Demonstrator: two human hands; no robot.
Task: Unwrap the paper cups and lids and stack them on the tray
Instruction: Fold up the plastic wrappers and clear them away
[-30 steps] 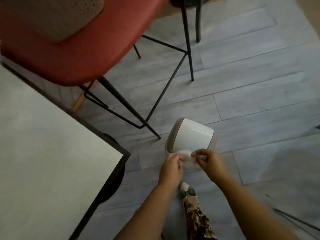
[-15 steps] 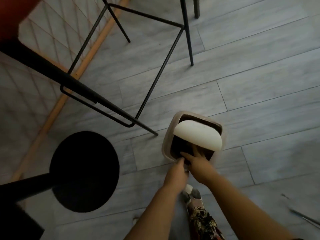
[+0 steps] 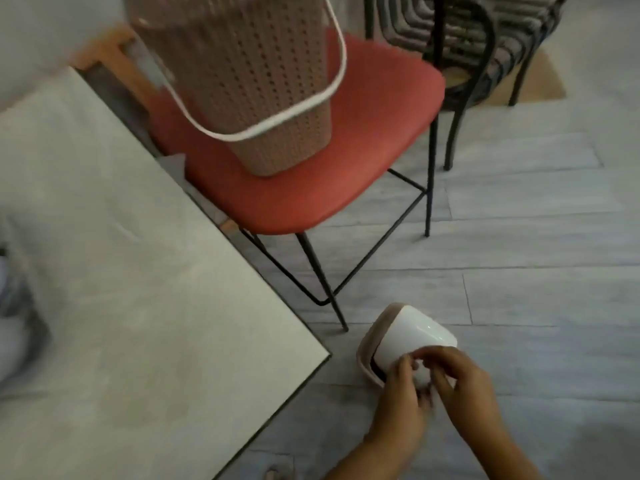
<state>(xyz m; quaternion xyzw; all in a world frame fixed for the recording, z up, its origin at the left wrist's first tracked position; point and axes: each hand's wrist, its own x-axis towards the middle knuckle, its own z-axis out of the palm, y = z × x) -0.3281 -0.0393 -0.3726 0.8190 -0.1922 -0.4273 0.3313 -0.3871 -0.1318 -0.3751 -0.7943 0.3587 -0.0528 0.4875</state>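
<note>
Lower right of the frame: I note a small bin (image 3: 398,344) on the grey plank floor (image 3: 540,271), with a pale beige rounded-square body and a glossy white swing lid (image 3: 412,341) tilted so that a dark slot shows along its left edge. Both hands meet at the lid's near edge. The left hand (image 3: 401,407) has its fingers curled inward; the right hand (image 3: 467,389) has its fingers bent over a small pale, soft-looking scrap (image 3: 423,375) lying between the two grips. Motion blur prevents me from telling which hand actually holds it, or what the scrap is made of.

No cups, lids or tray are visible to me.

Left of the frame: a matt, pale stone-look worktop (image 3: 121,271) with a thin dark edge. Upper centre: a red cushioned chair (image 3: 363,150) on thin black wire legs, carrying a perforated pinkish-brown plastic basket (image 3: 249,81) with a white handle (image 3: 311,102).
</note>
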